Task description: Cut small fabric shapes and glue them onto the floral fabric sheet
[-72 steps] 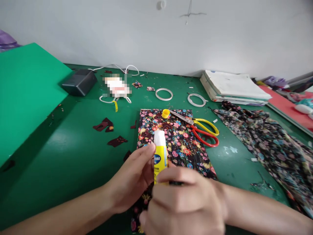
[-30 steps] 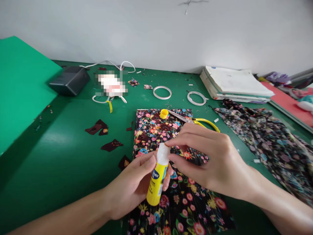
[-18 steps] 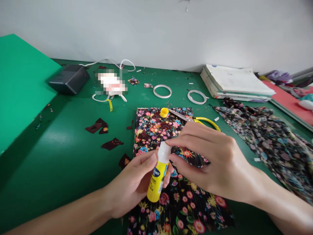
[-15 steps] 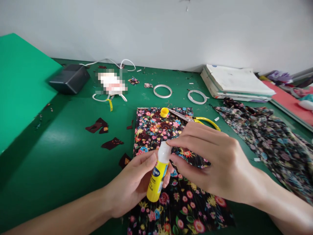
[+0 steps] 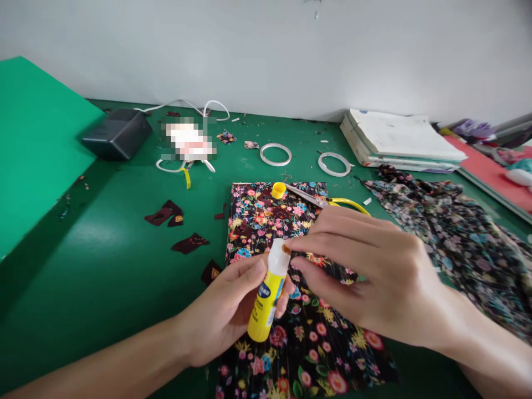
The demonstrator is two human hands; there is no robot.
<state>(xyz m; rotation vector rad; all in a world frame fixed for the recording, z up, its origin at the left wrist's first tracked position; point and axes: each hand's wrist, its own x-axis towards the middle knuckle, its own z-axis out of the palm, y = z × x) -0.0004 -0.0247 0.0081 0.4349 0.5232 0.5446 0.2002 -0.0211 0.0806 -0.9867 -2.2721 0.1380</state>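
My left hand (image 5: pixel 233 305) is closed round a yellow glue stick (image 5: pixel 264 305) with a white top, tilted slightly right. My right hand (image 5: pixel 369 271) is beside the white top, its fingertips at the tip, where a small brown-orange piece shows against it. Beneath both hands lies black floral fabric (image 5: pixel 332 354), with its upper part forming a straight-edged rectangle. On that part sit a yellow cap (image 5: pixel 278 190) and scissors with yellow handles (image 5: pixel 307 196), partly hidden by my right hand. Dark fabric scraps (image 5: pixel 190 244) lie left of the fabric.
At the back left are a black box (image 5: pixel 118 134) and a blurred-out item with white cords. Two white rings (image 5: pixel 275 154) lie behind the fabric. A stack of paper (image 5: pixel 399 136), crumpled floral cloth (image 5: pixel 453 227) and a red board (image 5: pixel 490 169) are on the right.
The brown-orange piece now shows at the glue stick's tip, between it and my right fingertips. My right hand has shifted slightly to the right; my left hand holds the stick almost as before.
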